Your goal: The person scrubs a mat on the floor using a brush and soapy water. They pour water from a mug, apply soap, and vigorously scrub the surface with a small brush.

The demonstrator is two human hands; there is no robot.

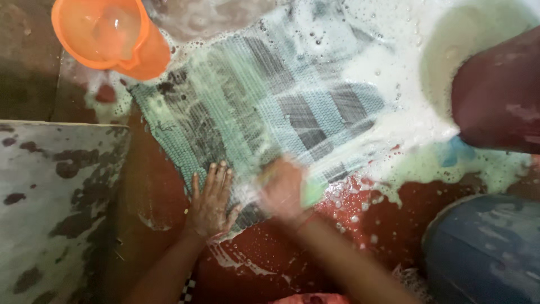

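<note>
A wet striped mat in teal, grey and blue lies spread on a red floor, covered in soapy foam. My left hand presses flat on the mat's near edge, fingers spread. My right hand is blurred with motion over the mat's near edge. It grips a small greenish scrubbing brush, which rests on the mat.
An orange plastic jug stands at the top left beside the mat. A pale bucket rim and a dark red container sit at the right. A blue tub is at the lower right. A mottled stone slab fills the left.
</note>
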